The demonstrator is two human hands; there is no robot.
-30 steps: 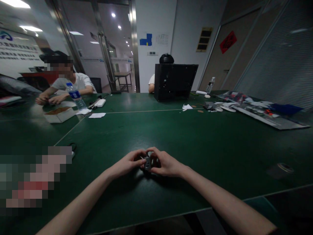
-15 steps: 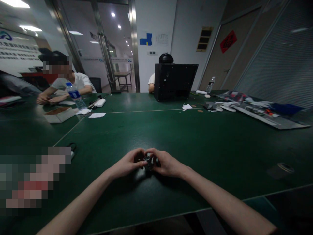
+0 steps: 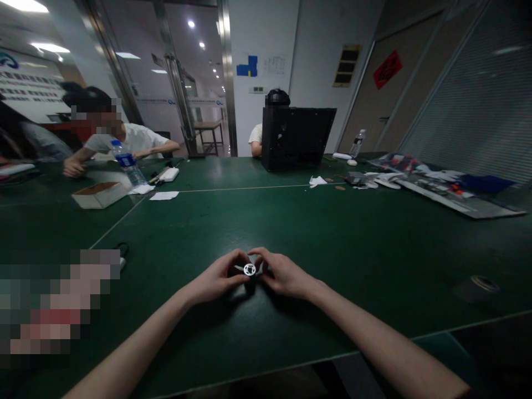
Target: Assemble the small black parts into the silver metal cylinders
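A small dark cylinder [image 3: 250, 285] stands upright at the near middle of the green table [image 3: 324, 227]. On its top sits a bright silver disc [image 3: 249, 269] with dark slots. My left hand [image 3: 222, 274] pinches the left side near the top, thumb in front and fingers curled behind. From the right, my right hand [image 3: 286, 276] curves round the same piece, its index finger reaching over the back and its thumb lower down. The right fingertips are in shadow, so their exact contact is hard to see.
A roll-like cylinder [image 3: 477, 288] lies at the right. Across the table are a black box [image 3: 297, 138], a water bottle [image 3: 127, 163], an open white carton [image 3: 100, 195] and a cluttered board [image 3: 457, 194]. One co-worker [image 3: 141, 138] sits at the left, another behind the box.
The slotted silver disc now faces up brightly, where the top looked dark with a pale rim. My right thumb has eased slightly away. The co-worker at the left has shifted an arm.
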